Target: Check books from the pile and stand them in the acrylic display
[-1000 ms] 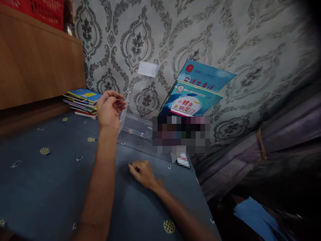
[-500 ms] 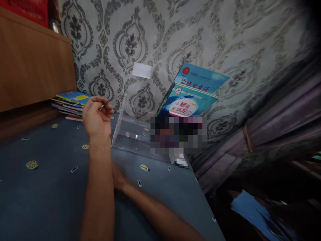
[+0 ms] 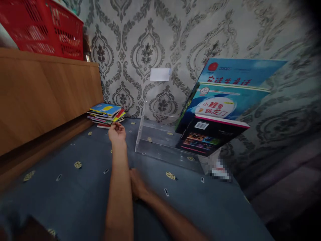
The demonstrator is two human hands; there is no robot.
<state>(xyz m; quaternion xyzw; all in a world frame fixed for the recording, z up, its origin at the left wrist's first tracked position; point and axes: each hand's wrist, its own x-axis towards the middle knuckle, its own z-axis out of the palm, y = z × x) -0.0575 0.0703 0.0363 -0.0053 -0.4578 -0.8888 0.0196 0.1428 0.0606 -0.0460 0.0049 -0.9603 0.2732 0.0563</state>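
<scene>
My left hand (image 3: 116,131) is stretched out to a low stack of thin colourful books (image 3: 106,114) by the wall. Its fingers are curled against the stack's near bottom corner, and I cannot see whether they grip a book. My right hand (image 3: 136,184) lies on the blue patterned cloth (image 3: 75,187). It is blurred and partly hidden behind my left forearm. Right of my left hand stands a clear acrylic book stand (image 3: 154,135) with a white label (image 3: 160,74) on its back. Large blue picture books (image 3: 220,100) lean in its right end.
A wooden panel (image 3: 42,90) runs along the left, with a red plastic basket (image 3: 47,30) on top. Patterned grey wallpaper (image 3: 150,40) closes the back. The cloth surface drops off at the right into a dark gap (image 3: 288,201).
My left hand let go of the stand's left edge and moved left to the book stack. My right hand slid left under my left forearm. The view came closer to the stand.
</scene>
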